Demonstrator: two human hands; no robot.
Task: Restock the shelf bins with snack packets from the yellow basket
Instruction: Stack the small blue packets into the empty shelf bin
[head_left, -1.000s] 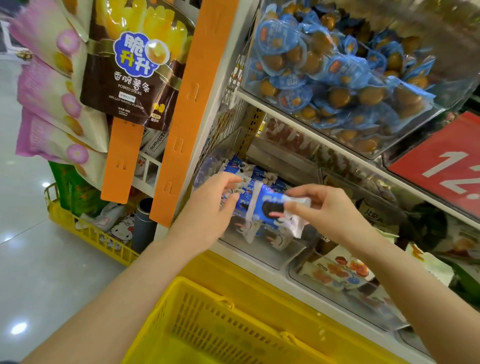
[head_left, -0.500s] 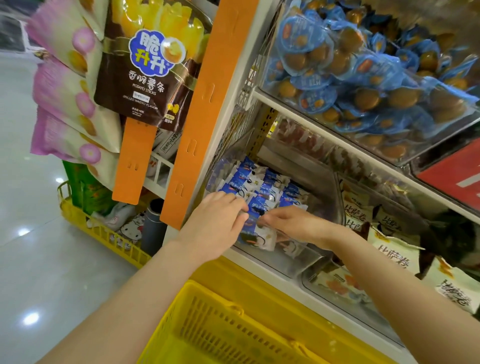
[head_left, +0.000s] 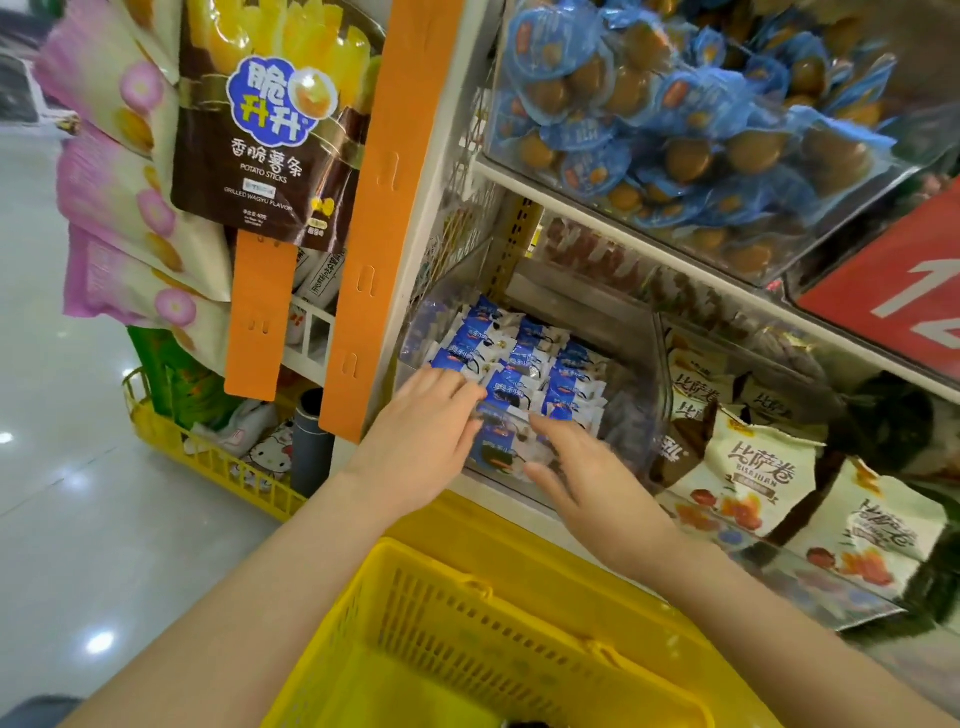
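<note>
Blue-white packets (head_left: 522, 382) fill the bin (head_left: 649, 374) at 12 o'clock of the basket (head_left: 467, 578). Left hand (head_left: 426, 441) presses them, fingers straight together. Right hand (head_left: 587, 475), at its 3 o'clock, is blurred, fingers spread, touching the front packets.

yellow basket (head_left: 467, 613), blue-and-white snack packets (head_left: 519, 374), orange strips (head_left: 384, 218)

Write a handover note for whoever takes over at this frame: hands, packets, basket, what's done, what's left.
Left hand: open, fingers flat on the front blue packets.
Right hand: open, fingers spread by the front row, holding nothing.
Done: packets stand in rows in the clear bin; its right side has room.
Basket sits below the bin; its contents are mostly out of view.
Left: probably straighten the front row, then fetch more from the basket.
</note>
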